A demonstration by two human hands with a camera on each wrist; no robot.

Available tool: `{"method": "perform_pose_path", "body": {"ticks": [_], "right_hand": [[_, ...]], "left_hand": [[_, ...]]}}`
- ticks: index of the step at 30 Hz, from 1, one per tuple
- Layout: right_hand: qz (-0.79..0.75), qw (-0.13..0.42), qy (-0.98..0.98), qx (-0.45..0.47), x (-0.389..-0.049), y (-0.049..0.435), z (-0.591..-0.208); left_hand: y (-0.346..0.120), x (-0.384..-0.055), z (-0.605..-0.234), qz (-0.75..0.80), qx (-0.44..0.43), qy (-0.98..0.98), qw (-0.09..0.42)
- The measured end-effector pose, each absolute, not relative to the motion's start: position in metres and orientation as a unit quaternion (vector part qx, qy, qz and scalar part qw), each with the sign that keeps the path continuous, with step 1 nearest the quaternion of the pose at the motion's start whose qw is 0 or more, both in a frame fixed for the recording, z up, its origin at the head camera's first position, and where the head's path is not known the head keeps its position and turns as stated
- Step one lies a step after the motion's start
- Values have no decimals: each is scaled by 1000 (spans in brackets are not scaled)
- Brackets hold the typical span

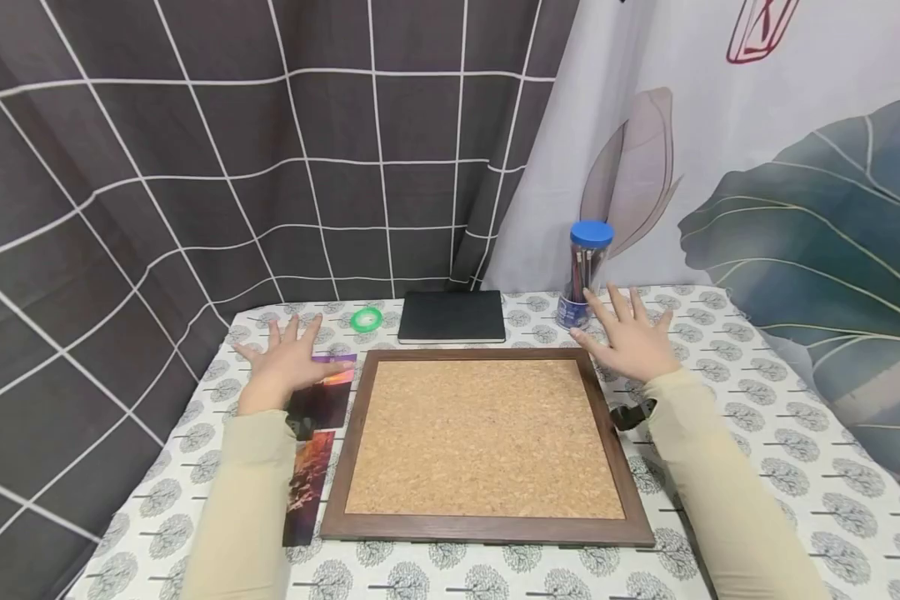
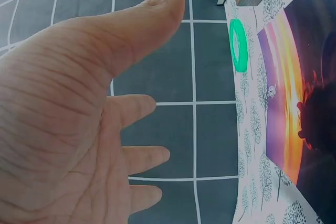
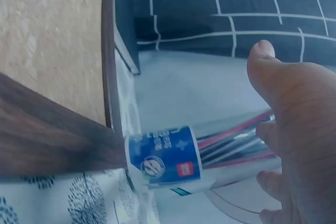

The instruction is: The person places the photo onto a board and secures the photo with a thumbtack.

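Note:
My left hand (image 1: 285, 367) hovers with spread fingers over two photo prints at the left of the board; nothing is in it. The upper print, a sunset photo (image 1: 342, 400), lies partly hidden by that hand, and below it lies a reddish print (image 1: 311, 479). Between my arms a cork board (image 1: 487, 442) with a dark wooden frame lies flat. My right hand (image 1: 630, 337), fingers fanned out and holding nothing, is raised beyond the board's far right corner. It overlaps a clear jar of pencils (image 1: 585, 271) with a blue lid in the head view.
A black notebook (image 1: 452, 317) lies behind the board. To its left sits a green tape roll (image 1: 366, 319). The tree-print tablecloth (image 1: 735, 433) covers the table, with a dark grid curtain (image 1: 330, 192) and a white leaf-patterned curtain (image 1: 540, 200) hanging behind.

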State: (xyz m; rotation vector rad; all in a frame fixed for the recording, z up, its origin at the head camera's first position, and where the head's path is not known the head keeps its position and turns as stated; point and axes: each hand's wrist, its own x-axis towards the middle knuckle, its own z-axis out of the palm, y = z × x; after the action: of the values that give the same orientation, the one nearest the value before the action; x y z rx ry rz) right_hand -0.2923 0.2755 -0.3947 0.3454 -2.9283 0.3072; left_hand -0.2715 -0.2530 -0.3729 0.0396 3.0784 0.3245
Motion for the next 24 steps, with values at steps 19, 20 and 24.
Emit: {"method": "perform_pose_path", "body": {"ticks": [19,20,24], "right_hand": [[213,16,-961,177,-304,340,-413],[222,10,-960,170,-305,344,-418],[267,-14,-954,135,-305,358,-435]], "left_hand": [[-275,-277,-386,183,-95,977,48],[-276,-277,-389,187,-98,976,51],[-282,-277,-400,194,-91,975,61]]}}
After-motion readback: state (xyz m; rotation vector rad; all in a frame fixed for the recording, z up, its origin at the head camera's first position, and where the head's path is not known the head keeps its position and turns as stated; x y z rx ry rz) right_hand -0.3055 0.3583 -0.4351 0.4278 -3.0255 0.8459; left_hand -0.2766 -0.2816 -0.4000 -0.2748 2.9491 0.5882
